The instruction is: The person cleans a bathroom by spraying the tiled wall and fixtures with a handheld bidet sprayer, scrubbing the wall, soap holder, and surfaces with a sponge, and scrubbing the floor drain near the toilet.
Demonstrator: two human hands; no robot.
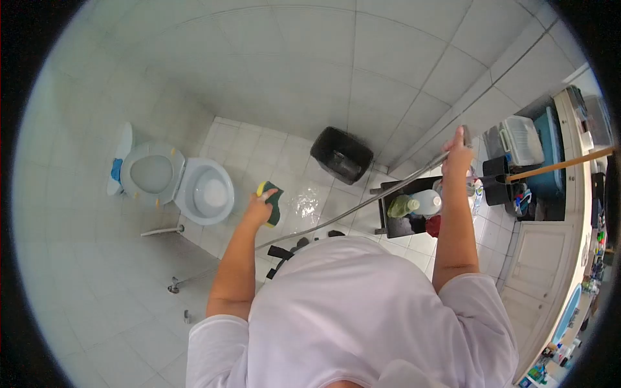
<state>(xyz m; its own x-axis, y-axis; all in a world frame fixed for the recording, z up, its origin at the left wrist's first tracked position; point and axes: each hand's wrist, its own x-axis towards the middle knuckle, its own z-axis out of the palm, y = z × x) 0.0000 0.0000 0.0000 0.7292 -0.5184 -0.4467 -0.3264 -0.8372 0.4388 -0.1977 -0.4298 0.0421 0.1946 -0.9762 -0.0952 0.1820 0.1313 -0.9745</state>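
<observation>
Left hand gripping one sponge, right hand gripping one hose, one toilet

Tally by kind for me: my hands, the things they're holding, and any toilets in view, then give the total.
Hands: 2, the left hand and the right hand
Sponges held: 1, the green and yellow sponge in the left
Hoses held: 1, the hose in the right
Toilets: 1, the toilet with its lid raised
Total: 5
</observation>
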